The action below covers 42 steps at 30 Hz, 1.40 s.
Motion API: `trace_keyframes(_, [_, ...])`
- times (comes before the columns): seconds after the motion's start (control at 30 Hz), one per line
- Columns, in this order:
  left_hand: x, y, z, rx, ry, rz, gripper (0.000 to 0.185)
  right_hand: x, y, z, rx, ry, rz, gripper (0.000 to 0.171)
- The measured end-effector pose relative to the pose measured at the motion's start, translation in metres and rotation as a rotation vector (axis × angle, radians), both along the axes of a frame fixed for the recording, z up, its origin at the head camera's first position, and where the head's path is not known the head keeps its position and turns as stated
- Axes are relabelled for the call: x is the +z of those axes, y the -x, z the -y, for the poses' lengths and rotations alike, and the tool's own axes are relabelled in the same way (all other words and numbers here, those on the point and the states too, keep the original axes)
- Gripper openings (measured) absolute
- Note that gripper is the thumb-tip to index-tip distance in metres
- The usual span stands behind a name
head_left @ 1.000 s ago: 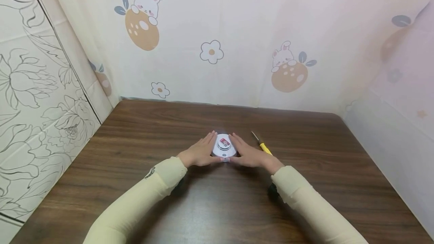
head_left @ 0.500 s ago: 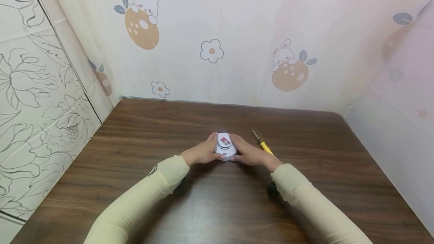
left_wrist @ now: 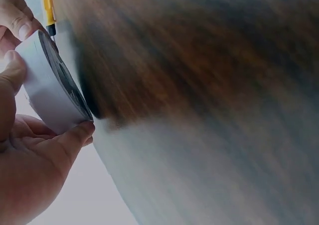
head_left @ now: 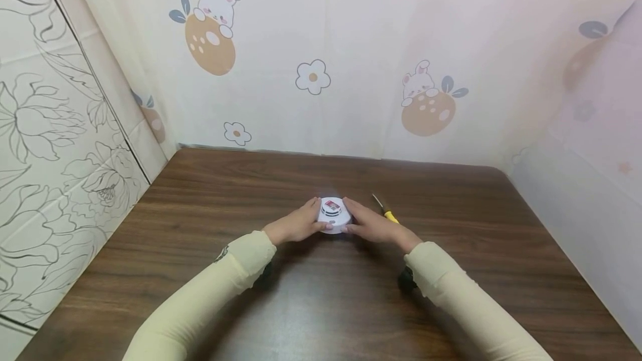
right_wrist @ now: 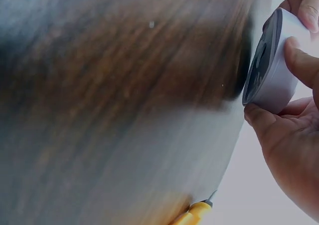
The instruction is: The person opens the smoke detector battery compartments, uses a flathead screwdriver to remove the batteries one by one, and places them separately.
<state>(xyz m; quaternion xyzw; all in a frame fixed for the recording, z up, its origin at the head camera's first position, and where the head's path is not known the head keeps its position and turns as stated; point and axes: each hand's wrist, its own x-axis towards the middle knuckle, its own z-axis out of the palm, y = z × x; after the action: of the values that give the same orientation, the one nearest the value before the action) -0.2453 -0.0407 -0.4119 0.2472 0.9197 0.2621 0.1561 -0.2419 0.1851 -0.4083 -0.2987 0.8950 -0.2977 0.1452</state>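
Note:
A round white smoke detector [head_left: 334, 220] with a slotted raised top and a red label is held between both hands at the middle of the table. My left hand [head_left: 299, 223] grips its left side, thumb along the near wall. On the opposite side my right hand [head_left: 373, 224] holds it the same way. In the left wrist view, the smoke detector [left_wrist: 52, 85] shows its dark underside just above the tabletop, with fingertips under its edge. The right wrist view shows the smoke detector [right_wrist: 274, 63] pinched between thumb and fingers, its flat base towards the wood.
A screwdriver [head_left: 390, 216] with a yellow handle lies on the table just beyond the right hand, its tip pointing away. The dark wooden table [head_left: 321, 305] ends at a patterned curtain [head_left: 361, 60] behind and light cloth on both sides.
Both hands have closed in from flat beside the smoke detector to a grip round its sides. It has been raised from the table, and its near wall now shows between the thumbs.

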Motion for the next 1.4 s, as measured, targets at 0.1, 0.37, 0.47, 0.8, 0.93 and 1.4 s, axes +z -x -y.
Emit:
trace_keyframes(0.1, [0.0, 0.001, 0.001, -0.009, -0.046, -0.02, 0.082, -0.001, 0.001, -0.001, 0.003, 0.014, -0.008, 0.074])
trace_keyframes(0.37, [0.003, 0.007, 0.009, -0.05, -0.18, -0.029, 0.074, 0.002, 0.002, -0.003, -0.014, 0.046, -0.006, 0.071])
trace_keyframes(0.47, [0.003, 0.009, 0.012, -0.08, -0.21, -0.031, 0.073, 0.002, 0.003, -0.004, -0.032, 0.043, 0.021, 0.073])
trace_keyframes(0.8, [0.002, 0.011, 0.015, -0.117, -0.243, -0.055, 0.059, 0.001, 0.005, -0.007, -0.038, 0.096, -0.091, 0.065])
trace_keyframes(0.93, [0.004, 0.009, 0.017, -0.104, -0.263, -0.029, 0.058, 0.005, 0.003, -0.008, -0.059, 0.108, -0.059, 0.071])
trace_keyframes(1.4, [0.017, 0.007, 0.023, -0.065, -0.271, -0.009, 0.06, 0.009, 0.003, -0.011, -0.077, 0.207, -0.103, 0.052])
